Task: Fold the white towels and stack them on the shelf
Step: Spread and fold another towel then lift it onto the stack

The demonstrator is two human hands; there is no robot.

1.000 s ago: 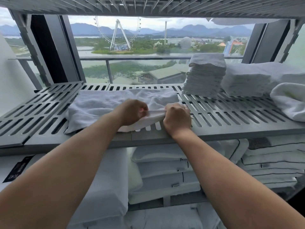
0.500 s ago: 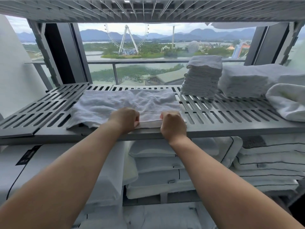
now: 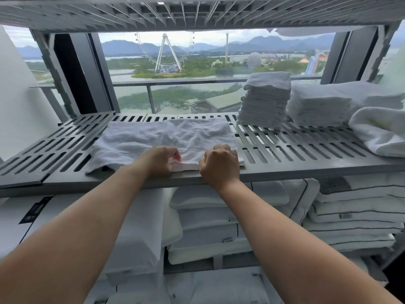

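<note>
Head view.

- Shelf [image 3: 306, 154]: grey, slotted, running across the whole view; everything below is placed against it.
- Towel [image 3: 166, 137]: white, spread flat on the shelf's left-centre, wrinkled. Its near edge is doubled over and lies along the shelf's front lip.
- Left hand [image 3: 160, 160]: at the shelf's front lip, fingers curled, pinching the towel's doubled near edge.
- Right hand [image 3: 219, 165]: at the front lip just beside the left hand, clenched round the same edge near the towel's right corner.
- Stack of folded towels [image 3: 265, 102]: tall, neat, at the shelf's back edge, right of centre.
- Pile of towels [image 3: 324, 102]: lower and wider, touching the stack on its right, at the back of the shelf.
- Loose towel [image 3: 379, 132]: bulky, unfolded, at the shelf's far right end.
- Pillows [image 3: 208, 216]: white, stacked under the shelf.
- Window [image 3: 131, 95]: behind the shelf, with a Ferris wheel [image 3: 167, 53] outside.
</note>
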